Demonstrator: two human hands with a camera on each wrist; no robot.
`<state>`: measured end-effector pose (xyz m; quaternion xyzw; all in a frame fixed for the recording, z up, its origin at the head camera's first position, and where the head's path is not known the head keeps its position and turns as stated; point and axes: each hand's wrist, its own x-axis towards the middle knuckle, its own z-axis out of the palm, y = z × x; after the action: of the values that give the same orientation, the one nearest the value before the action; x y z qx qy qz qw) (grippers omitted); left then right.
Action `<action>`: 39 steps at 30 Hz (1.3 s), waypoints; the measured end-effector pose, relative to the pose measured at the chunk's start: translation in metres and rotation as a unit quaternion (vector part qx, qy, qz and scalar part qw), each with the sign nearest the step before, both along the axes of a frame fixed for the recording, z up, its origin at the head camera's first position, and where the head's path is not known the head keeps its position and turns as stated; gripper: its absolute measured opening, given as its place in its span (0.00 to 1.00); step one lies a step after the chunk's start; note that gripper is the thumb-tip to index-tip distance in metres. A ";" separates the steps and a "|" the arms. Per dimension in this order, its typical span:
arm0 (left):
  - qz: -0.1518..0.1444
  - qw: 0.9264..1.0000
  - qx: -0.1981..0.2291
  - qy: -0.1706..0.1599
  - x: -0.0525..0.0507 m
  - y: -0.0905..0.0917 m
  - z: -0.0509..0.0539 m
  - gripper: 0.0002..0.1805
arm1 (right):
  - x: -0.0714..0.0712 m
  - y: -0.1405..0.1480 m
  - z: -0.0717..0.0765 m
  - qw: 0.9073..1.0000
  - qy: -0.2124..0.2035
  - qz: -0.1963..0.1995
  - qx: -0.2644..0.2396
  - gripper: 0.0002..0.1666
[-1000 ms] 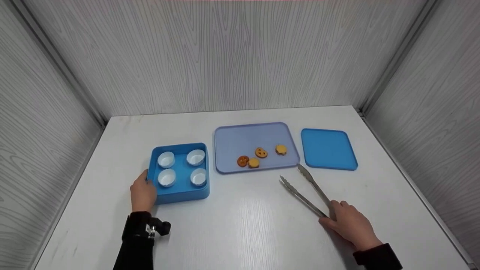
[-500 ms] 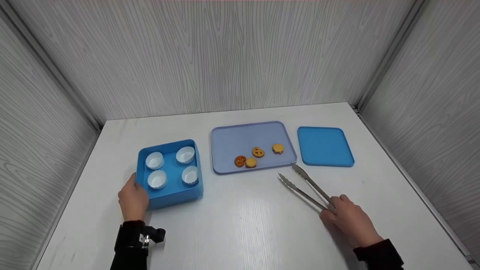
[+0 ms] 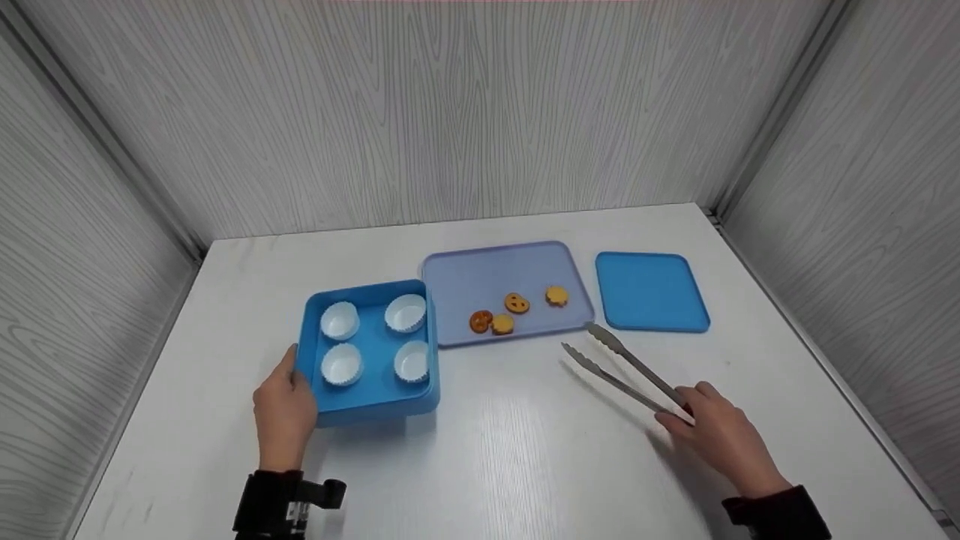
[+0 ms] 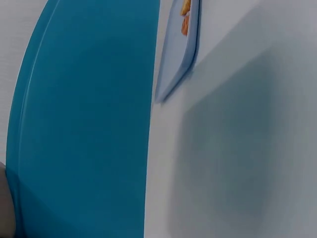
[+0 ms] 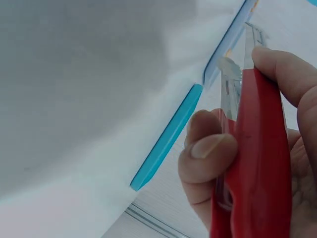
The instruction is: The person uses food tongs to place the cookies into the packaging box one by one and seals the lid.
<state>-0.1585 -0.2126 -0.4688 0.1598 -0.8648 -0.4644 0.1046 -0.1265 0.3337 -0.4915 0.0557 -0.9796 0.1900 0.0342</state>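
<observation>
My left hand [image 3: 285, 412] grips the left wall of a blue box [image 3: 375, 412], which is raised off the table with its shadow below. Several white paper cupcake cups [image 3: 341, 365] stand inside it. The left wrist view shows the box's wall [image 4: 84, 124] close up, and only a sliver of the hand. My right hand [image 3: 724, 435] holds metal tongs [image 3: 634, 361], their arms spread apart; the right wrist view shows red handles [image 5: 262, 158] between thumb and fingers. The tong tips are near the front right corner of a lavender tray [image 3: 487, 277].
Small cookies lie on the lavender tray, including a pretzel-shaped one [image 3: 517, 303] and a yellow one [image 3: 556, 295]. A flat blue lid-like tray [image 3: 652, 292] lies to its right. Grey wood-grain walls [image 3: 465, 112] enclose the white table [image 3: 480, 465] at the back and sides.
The blue box first shifts left in view, then rises and moves right in my left hand, now overlapping the lavender tray's left edge. The right hand and tongs shift slightly right.
</observation>
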 end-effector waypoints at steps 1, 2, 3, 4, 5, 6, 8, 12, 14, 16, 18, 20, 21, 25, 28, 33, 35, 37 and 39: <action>-0.006 1.000 -0.001 0.003 0.002 0.005 0.001 0.27 | 0.000 0.001 0.001 1.000 0.006 0.000 -0.002 0.18; -0.012 1.000 -0.002 0.006 0.004 0.010 0.002 0.26 | 0.001 0.001 0.002 1.000 0.011 0.001 -0.005 0.18; -0.017 1.000 -0.004 0.009 0.006 0.015 0.002 0.26 | 0.001 0.002 0.004 1.000 0.017 0.002 -0.006 0.19; -0.021 1.000 -0.007 0.011 0.008 0.021 0.003 0.26 | 0.001 0.002 0.005 1.000 0.023 0.002 -0.007 0.19; -0.026 1.000 -0.010 0.012 0.010 0.026 0.003 0.26 | 0.001 0.002 0.005 1.000 0.029 0.002 -0.009 0.19; -0.030 0.999 -0.014 0.012 0.012 0.031 0.004 0.26 | 0.001 0.003 0.006 0.999 0.035 0.003 -0.010 0.20; -0.040 0.999 -0.019 0.008 0.016 0.040 0.004 0.26 | 0.001 0.003 0.007 0.999 0.043 0.002 -0.012 0.21; -0.060 0.998 -0.020 -0.004 0.025 0.058 0.000 0.27 | 0.000 0.002 0.010 0.999 0.050 -0.003 -0.015 0.22; -0.070 0.997 -0.020 -0.012 0.028 0.067 -0.003 0.27 | -0.001 0.002 0.012 0.999 0.049 -0.006 -0.016 0.22; -0.078 0.997 -0.021 -0.018 0.032 0.076 -0.007 0.27 | -0.004 0.001 0.013 0.999 0.046 -0.008 -0.018 0.22; -0.087 0.996 -0.025 -0.024 0.035 0.085 -0.011 0.27 | -0.007 0.001 0.015 0.999 0.044 -0.009 -0.022 0.21; -0.093 0.995 -0.031 -0.024 0.038 0.093 -0.015 0.28 | -0.012 0.000 0.017 0.999 0.045 -0.008 -0.024 0.21; -0.097 0.994 -0.033 -0.025 0.039 0.096 -0.017 0.28 | -0.014 -0.001 0.017 0.999 0.048 -0.006 -0.024 0.21; -0.109 0.993 -0.043 -0.027 0.044 0.109 -0.024 0.29 | -0.025 -0.004 0.018 0.997 0.069 0.005 -0.016 0.19; -0.117 0.992 -0.047 -0.025 0.048 0.116 -0.028 0.29 | -0.032 -0.008 0.019 0.997 0.080 0.018 -0.010 0.16; -0.128 0.990 -0.059 -0.001 0.052 0.126 -0.035 0.31 | -0.045 -0.014 0.023 0.997 0.072 0.028 -0.005 0.14; -0.130 0.989 -0.067 0.006 0.053 0.130 -0.038 0.31 | -0.051 -0.017 0.024 0.998 0.063 0.026 -0.004 0.14; -0.132 0.988 -0.074 0.010 0.054 0.133 -0.039 0.32 | -0.057 -0.019 0.025 0.998 0.052 0.023 -0.003 0.15; -0.134 0.988 -0.080 0.009 0.054 0.136 -0.041 0.32 | -0.063 -0.020 0.026 0.999 0.040 0.020 -0.003 0.15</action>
<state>-0.1042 -0.0762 -0.5096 0.0292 -0.9120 -0.4045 0.0613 -0.1892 0.3135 -0.4654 0.0825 -0.9757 0.1908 0.0696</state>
